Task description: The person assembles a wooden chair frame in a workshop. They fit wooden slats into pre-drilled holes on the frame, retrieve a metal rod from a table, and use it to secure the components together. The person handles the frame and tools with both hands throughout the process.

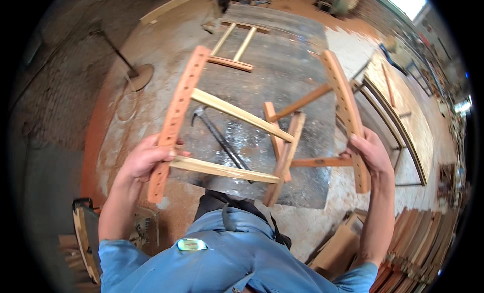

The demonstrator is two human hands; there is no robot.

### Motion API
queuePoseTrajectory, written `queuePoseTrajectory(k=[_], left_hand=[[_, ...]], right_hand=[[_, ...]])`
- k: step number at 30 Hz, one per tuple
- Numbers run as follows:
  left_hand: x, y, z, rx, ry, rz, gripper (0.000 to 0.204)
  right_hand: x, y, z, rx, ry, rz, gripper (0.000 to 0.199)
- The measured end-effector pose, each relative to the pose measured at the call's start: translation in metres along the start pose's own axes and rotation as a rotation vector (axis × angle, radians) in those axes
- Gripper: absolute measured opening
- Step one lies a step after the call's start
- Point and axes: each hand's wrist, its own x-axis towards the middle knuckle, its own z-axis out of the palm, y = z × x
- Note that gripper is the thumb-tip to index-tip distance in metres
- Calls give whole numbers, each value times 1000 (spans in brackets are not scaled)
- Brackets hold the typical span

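Note:
My left hand (146, 157) is closed around the lower part of a reddish rail with a row of holes. That rail belongs to a wooden frame (177, 111), whose two pale crossbars run to a second rail near the middle. In my right hand (374, 149), a similar wooden frame (347, 101) is gripped by its slightly curved, holed rail; its crossbars are reddish brown. The inner rails of the two frames cross or overlap in view; whether they touch, I cannot tell. Seen through the left frame, a claw hammer (222, 142) with a dark handle lies on the worktop.
A dark, scuffed worktop (302, 41) spreads before me, with another wooden frame (234, 62) at its far side. On the right stand a metal-edged table (403, 106) and stacked wood strips (423, 237). A stand with a round base (140, 77) is at left.

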Motion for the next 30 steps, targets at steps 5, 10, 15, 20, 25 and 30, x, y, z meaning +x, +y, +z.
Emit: queuePoseTrajectory(k=[5,10,15,20,25,30], left_hand=[[-3,-4,1,-128,-35,-24,44],[-4,-23,4,-203,2,-22,46],[-14,-12,16,-91,39,-2,44],[-22,-13,17,93,8,23,46],[-35,3,33,237,48,-33,53],[-52,8,34,216,69,-9,52]], right_hand=[[-1,9,6,23,-17,45,32],[-7,14,15,94,-9,81,33],[-12,13,16,92,-33,86,34],[-17,22,18,107,-39,99,33],[-25,27,20,137,-19,122,28],[-34,28,17,123,32,113,24]])
